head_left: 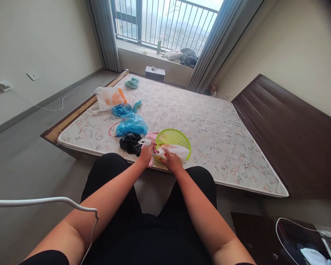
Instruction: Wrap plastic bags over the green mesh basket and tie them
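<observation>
Both my hands meet at the near edge of a mattress (209,129) printed with letters. My left hand (146,154) pinches the twisted end of a white plastic bag (179,151). My right hand (171,160) grips the same bag a little further along. The bag lies across the front rim of a lime-green plastic basket (175,137). A pink bag (153,136) peeks out behind my left hand. Just left of it lies a crumpled black bag (130,142).
Two blue bags (131,124) (124,109) and a white-and-orange bag (109,98) lie further back on the left. A teal cloth (132,82) is near the far edge. A dark headboard (287,132) runs along the right. A white cable (44,201) crosses my left arm.
</observation>
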{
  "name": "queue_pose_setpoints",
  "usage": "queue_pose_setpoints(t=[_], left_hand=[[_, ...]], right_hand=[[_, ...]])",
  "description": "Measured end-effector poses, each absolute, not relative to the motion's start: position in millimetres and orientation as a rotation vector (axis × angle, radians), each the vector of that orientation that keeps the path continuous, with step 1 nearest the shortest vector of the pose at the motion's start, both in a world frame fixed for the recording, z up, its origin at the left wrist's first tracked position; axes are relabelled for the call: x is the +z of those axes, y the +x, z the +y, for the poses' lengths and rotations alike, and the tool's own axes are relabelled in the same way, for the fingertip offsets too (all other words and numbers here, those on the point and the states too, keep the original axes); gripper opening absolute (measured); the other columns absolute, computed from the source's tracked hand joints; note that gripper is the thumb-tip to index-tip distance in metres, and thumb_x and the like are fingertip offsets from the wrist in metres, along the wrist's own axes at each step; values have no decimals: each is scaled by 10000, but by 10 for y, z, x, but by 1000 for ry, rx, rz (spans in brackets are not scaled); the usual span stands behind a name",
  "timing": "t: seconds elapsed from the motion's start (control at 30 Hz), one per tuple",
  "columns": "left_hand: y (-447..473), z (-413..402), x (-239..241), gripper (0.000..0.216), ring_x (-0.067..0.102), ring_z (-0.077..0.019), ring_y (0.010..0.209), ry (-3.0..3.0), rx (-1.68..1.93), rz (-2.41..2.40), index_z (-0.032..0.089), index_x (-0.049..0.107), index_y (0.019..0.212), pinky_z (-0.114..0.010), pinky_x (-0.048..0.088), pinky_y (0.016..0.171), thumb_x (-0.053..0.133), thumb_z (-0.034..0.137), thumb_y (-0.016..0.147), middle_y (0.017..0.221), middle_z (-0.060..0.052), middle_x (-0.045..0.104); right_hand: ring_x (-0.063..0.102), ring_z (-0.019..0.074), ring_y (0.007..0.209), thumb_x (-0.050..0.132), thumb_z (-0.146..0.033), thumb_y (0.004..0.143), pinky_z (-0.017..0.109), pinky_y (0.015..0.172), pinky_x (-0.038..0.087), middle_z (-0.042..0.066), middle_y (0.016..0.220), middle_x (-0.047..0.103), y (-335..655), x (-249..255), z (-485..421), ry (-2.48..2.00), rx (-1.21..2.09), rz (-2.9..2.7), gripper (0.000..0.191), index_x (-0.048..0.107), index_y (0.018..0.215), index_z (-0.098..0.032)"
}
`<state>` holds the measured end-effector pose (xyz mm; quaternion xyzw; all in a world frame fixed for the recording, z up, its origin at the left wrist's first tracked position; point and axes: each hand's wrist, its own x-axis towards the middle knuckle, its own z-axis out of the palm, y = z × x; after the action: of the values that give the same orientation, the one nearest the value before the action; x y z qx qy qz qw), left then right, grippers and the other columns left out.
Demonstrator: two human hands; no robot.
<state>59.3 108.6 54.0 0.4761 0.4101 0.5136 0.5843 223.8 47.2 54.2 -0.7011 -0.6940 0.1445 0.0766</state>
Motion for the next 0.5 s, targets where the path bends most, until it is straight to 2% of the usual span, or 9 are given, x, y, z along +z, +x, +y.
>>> queue_pose_setpoints(t=[0.13,0.3,0.5], left_hand=[[634,1057,499,291,624,-187,597,1214,1007,1014,192,583,814,-320,508,723,467,403,976,540,12,522],[672,980,490,228,584,-190,615,1455,826,1060,195,603,728,-322,481,720,530,273,930,576,-28,583],[658,895,478,235,522,-160,545,1549,707,1020,195,602,709,-294,439,605,568,288,922,553,3,550]], right_hand=[[692,281,1125,631,-531,939,329,873,498,87,1221,741,2276,516,479,-2104,453,-2077,671,438,1534,-287],[701,287,1099,657,-379,892,329,845,489,93,1211,744,2284,478,485,-2078,472,-2109,651,468,1509,-284],[694,275,1102,663,-313,859,319,850,479,82,1235,736,2283,436,491,-2057,488,-2100,671,478,1504,-286]])
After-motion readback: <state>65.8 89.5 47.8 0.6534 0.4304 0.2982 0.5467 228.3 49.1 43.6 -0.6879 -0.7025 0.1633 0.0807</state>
